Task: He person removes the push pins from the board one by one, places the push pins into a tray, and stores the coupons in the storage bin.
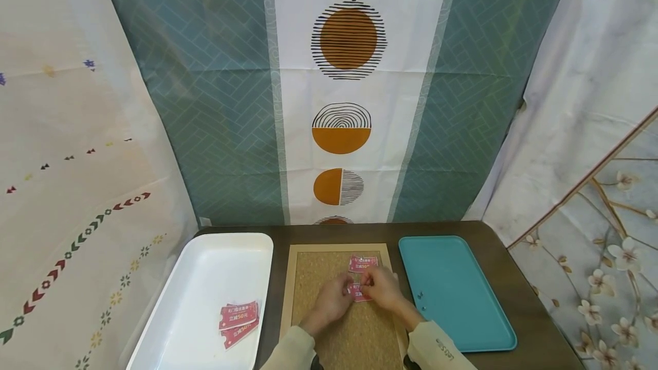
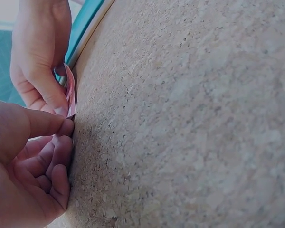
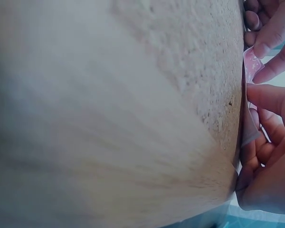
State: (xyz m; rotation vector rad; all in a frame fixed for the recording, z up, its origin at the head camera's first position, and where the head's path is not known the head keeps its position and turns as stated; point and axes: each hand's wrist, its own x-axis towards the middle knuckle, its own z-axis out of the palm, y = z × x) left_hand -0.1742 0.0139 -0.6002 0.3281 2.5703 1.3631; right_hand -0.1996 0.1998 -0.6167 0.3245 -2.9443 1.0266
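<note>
At the frame's lower centre, the left hand point(image 1: 333, 298) and right hand point(image 1: 382, 287) both have fingers pinching a pink rectangular paper coupon point(image 1: 360, 297) over a brown, wood-framed cork board point(image 1: 317, 273). Thin and light, it should crease easily; opposite edges look the safest hold.

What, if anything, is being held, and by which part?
The lower pink coupon on the corkboard: left hand pinches its left end. Right hand touches it; its grip unclear.
</note>
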